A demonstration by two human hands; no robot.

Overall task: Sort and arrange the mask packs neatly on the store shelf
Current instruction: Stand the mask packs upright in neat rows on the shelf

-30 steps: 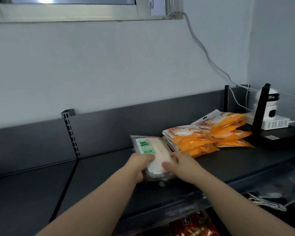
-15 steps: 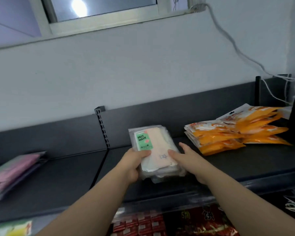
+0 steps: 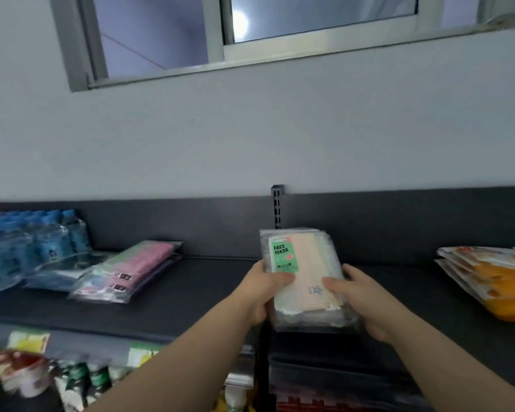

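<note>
1. Over the last second the stack of clear face mask packs (image 3: 305, 278) has been carried leftward along the dark shelf (image 3: 197, 295). The orange packs (image 3: 494, 281), which lay just beside it, now sit well apart at the right edge of the frame, and a pile of pink and green mask packs (image 3: 131, 267) has come into view at centre left.
2. At the far left lie blurred blue packs (image 3: 27, 248), with the pink and green pile just beside them, fanned out at a slant.
3. In the lower centre, the left hand (image 3: 263, 294) grasps the stack's left edge, its thumb lying on top below the green "FACE MASK" label.
4. The stack is held near the shelf's front edge, below the slotted upright (image 3: 277, 206) in the back panel. Whether its underside touches the shelf cannot be told.
5. The right hand (image 3: 366, 301) grasps the stack's right edge, thumb on top and fingers curled under.
6. Step in hand, as I judge it: moving this stack to its own place, likely the bare stretch between the pink and green pile and the orange packs.
7. The next move calls for setting the stack down flat and square to the back panel, keeping both hands on the slippery wrappers so the packs do not slide apart.
</note>
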